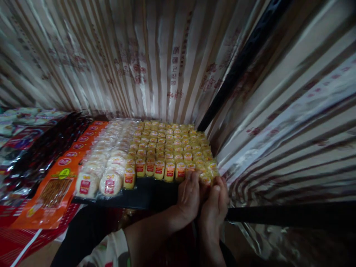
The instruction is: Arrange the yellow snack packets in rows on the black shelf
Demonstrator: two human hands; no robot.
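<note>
Small yellow wrapped cakes with red-and-white labels stand in tight rows on a black shelf. At the front right corner of these rows, my left hand and my right hand face each other, fingers curled in. Between them sits a wrapped cake, gripped from both sides; its lower part is hidden by my fingers. Left of the yellow rows lie overlapping round white wrapped biscuits, also with red labels.
Orange snack packets overlap further left, beside dark shiny packets. A red basket is below them. Striped printed sheeting hangs behind and to the right, with a black post at the shelf's corner.
</note>
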